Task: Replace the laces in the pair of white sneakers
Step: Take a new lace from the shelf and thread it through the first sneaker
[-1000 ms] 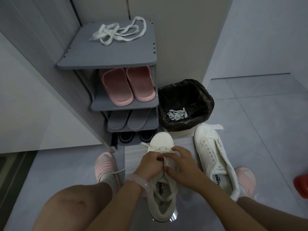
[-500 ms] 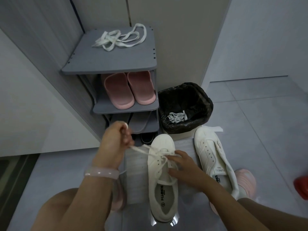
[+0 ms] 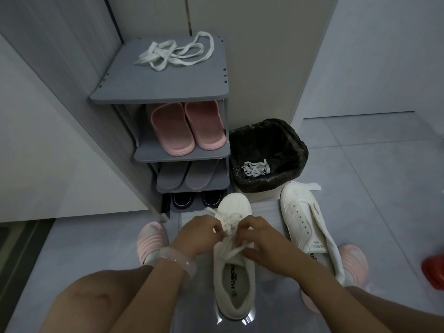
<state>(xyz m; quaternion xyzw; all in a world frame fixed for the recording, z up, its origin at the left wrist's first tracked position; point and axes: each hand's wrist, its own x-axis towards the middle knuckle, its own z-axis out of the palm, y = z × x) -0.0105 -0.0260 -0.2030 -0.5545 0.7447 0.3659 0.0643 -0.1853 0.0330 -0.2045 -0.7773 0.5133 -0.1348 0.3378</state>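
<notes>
A white sneaker [image 3: 234, 280] lies on the floor in front of me, toe pointing away, with a white lace [image 3: 229, 227] partly threaded through its eyelets. My left hand [image 3: 198, 236] pinches the lace at the sneaker's left side. My right hand [image 3: 260, 243] pinches the lace on the right side, fingers over the tongue. The second white sneaker [image 3: 305, 224] lies to the right with no lace in its eyelets. A loose white lace [image 3: 177, 54] rests on top of the grey shoe rack [image 3: 165, 92]. An old lace [image 3: 255, 168] lies in the bin.
A black-lined bin [image 3: 266, 152] stands right of the rack. The rack holds pink slippers [image 3: 186, 127], grey slippers and dark shoes below. My feet wear pink slippers [image 3: 151, 239] on the tiled floor. A red object [image 3: 434, 272] sits at the right edge.
My left hand, which had pulled the lace up and to the left, has come back down to the sneaker. Both hands now meet over the eyelets.
</notes>
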